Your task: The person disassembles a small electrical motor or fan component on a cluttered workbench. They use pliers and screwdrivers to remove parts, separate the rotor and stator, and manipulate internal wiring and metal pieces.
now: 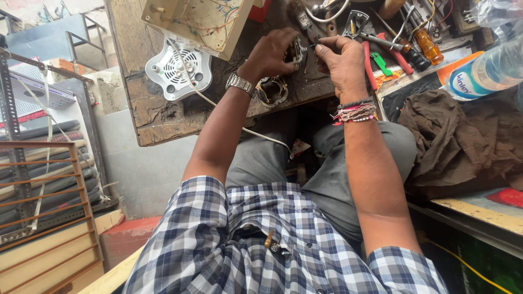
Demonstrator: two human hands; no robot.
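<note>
My left hand (271, 53) grips a small metal motor-like part (297, 50) over a worn wooden workbench (158, 117); a steel watch sits on that wrist. My right hand (341, 61), with bead bracelets on the wrist, is pinched shut right next to the part, on something too thin to make out. A round metal ring part (272, 90) lies on the bench just under my left wrist. A white cord (261, 135) runs from the bench down across my lap.
A white vented appliance base (177, 68) and a cream housing with wires (199, 19) lie at the bench's far left. Pliers (362, 27), screwdrivers (425, 43) and red-handled tools crowd the right. A plastic bottle (485, 73) and brown cloth (457, 141) sit at right. Metal shelving (32, 163) stands left.
</note>
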